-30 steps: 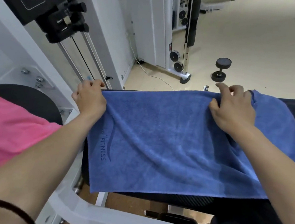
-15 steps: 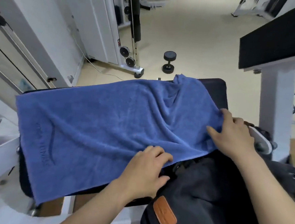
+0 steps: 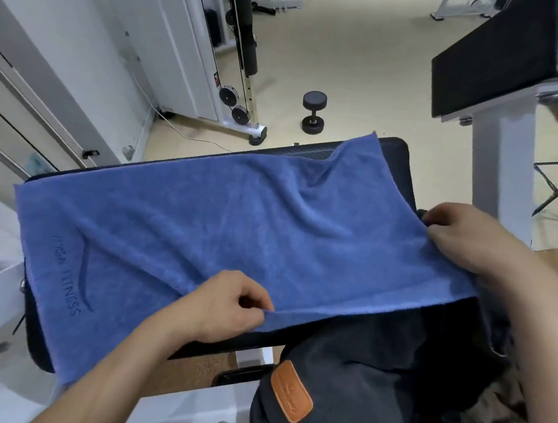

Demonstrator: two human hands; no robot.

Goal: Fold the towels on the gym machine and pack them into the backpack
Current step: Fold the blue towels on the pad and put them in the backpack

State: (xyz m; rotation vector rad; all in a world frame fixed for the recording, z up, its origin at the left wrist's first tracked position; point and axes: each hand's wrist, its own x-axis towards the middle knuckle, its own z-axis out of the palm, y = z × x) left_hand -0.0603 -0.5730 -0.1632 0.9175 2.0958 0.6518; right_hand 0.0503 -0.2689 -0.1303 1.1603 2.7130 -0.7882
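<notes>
Blue towel lies spread on black machine pad, backpack just below. I note vs. 0.5 s ago: left hand now pinches near edge; right hand grips right edge, lifted taut.

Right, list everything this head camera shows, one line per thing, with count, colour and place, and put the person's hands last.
blue terry towel with embossed fitness logo: one, blue, spread over the bench pad.
black padded bench pad: one, black, under the towel.
dark grey fabric backpack with tan leather patch: one, near right, below the towel's edge.
black round dumbbell: one, on the beige floor beyond the bench.
white cable machine frame: one, upper left.
black raised pad on a white post: one, upper right.
left hand: pinching the towel's near edge.
right hand: gripping the towel's right end.
</notes>
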